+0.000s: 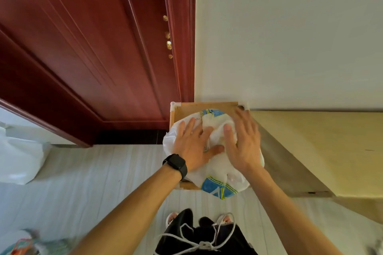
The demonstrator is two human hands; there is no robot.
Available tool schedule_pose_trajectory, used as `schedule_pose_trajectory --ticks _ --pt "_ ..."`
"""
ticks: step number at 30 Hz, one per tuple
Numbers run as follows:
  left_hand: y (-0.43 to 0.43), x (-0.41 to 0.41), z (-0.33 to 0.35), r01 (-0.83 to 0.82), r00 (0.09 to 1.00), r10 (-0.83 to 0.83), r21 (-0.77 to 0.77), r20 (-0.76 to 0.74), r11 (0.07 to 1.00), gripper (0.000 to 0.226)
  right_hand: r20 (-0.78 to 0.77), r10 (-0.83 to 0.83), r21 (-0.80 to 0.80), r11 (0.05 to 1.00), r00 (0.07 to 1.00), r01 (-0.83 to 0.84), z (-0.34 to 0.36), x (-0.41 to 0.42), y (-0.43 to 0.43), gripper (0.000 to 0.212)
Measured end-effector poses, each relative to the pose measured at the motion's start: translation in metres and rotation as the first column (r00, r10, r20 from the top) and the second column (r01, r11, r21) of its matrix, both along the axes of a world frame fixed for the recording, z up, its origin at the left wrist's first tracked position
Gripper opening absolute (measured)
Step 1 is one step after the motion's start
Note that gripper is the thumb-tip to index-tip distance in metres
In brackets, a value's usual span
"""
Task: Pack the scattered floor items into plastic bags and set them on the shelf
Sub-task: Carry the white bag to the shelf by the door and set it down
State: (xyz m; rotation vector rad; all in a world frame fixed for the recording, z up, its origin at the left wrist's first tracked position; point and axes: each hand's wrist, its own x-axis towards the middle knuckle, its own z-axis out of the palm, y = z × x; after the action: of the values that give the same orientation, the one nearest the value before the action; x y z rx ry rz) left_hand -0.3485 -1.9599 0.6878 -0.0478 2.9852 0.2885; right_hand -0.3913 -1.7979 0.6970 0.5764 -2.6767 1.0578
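A filled white plastic bag (pixel 215 174) with blue and yellow print lies on top of a small wooden shelf (pixel 207 105) against the wall. My left hand (pixel 192 147), with a black watch on its wrist, rests flat on the bag's left side, fingers spread. The palm of my right hand (pixel 243 143) lies on the bag's right side, fingers apart and pointing toward the wall. Neither hand grips the bag. The bag hangs over the shelf's front edge.
A dark red door (pixel 93 58) stands left of the shelf. A yellow-beige surface (pixel 321 147) lies to the right. Another white bag (pixel 18 159) sits on the pale floor at far left, and scattered items (pixel 22 244) lie at the bottom left corner.
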Motion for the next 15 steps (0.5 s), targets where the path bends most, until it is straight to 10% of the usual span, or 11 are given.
schedule_pose_trajectory --ticks 6,10,15 --pt "-0.013 -0.001 0.021 -0.012 0.999 0.023 0.25 -0.044 0.968 0.067 0.234 0.02 -0.14 0.99 0.972 0.013 -0.024 0.003 -0.003 0.044" --pt "-0.02 0.0 0.02 0.11 0.992 -0.108 0.025 -0.064 0.994 0.088 0.293 -0.078 -0.106 0.988 0.953 0.114 -0.024 0.005 0.007 0.036" --pt "-0.014 0.008 0.002 0.02 0.999 -0.015 0.095 -0.048 0.995 0.058 0.262 -0.193 0.017 0.981 0.945 0.195 -0.033 0.005 0.03 0.06"
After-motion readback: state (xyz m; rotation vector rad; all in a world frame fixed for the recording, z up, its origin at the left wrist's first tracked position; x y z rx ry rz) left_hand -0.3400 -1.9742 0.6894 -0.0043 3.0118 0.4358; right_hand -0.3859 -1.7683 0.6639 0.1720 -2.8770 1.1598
